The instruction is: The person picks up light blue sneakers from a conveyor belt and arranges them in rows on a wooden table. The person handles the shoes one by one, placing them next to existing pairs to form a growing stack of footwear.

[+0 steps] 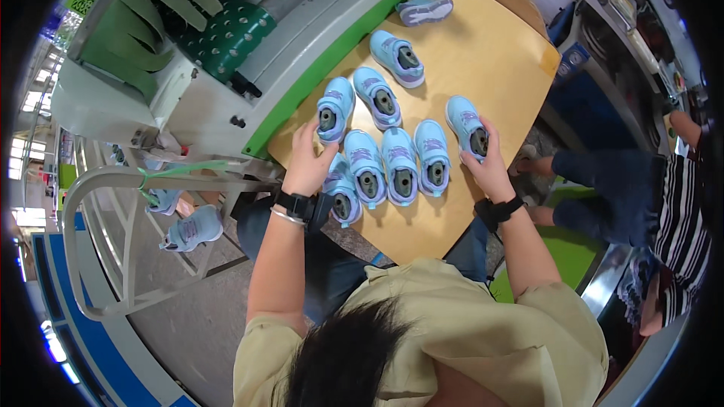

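On the wooden table [483, 45] stand several light blue sneakers with purple details and dark grey shoe lasts inside. My left hand [308, 161] closes round the heel of a sneaker [335, 103] at the left of the group. At the right, my right hand [489, 167] grips the heel of another sneaker [467, 125]. Between my hands, a near row includes a sneaker [364, 167], one beside it [400, 165] and one further right [432, 155]. Behind them are a sneaker [378, 96] and a sneaker [398, 58]; one lies on its side [424, 10] at the far edge.
A machine with a green perforated roller [226, 49] and a green edge strip [332, 60] borders the table's left. A metal rack [121, 181] at the left holds more sneakers, one light blue [193, 229]. At the right, another person in a striped top [682, 226] is close by.
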Action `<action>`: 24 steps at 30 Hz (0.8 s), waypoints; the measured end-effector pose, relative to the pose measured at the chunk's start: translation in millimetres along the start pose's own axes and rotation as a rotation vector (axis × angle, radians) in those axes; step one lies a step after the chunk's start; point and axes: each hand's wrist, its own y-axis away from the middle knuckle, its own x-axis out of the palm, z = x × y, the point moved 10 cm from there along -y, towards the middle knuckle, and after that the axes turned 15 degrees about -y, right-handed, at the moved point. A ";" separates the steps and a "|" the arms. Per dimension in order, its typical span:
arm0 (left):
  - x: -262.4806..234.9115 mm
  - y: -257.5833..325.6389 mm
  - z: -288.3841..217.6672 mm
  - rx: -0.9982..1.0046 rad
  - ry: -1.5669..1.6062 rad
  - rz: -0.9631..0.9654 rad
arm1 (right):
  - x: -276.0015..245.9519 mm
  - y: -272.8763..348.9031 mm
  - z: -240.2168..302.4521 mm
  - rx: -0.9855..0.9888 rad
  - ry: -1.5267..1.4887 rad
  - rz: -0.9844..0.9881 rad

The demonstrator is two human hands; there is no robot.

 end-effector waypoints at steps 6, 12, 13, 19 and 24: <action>0.6 46.3 -2.8 -0.070 -0.008 -0.033 | -1.4 13.9 3.4 0.076 -0.049 -0.049; 65.6 110.8 4.7 -0.403 0.838 0.018 | 21.3 57.9 21.5 -0.011 0.124 -0.106; 66.7 117.5 -9.1 -0.437 0.897 0.006 | 22.7 58.2 25.4 0.009 0.073 -0.114; 71.5 124.3 -2.4 -0.531 1.146 0.110 | -9.3 -46.4 33.0 0.009 0.236 0.046; 42.9 127.5 17.6 -0.590 0.954 0.219 | 18.8 -210.4 31.2 -0.225 0.710 0.208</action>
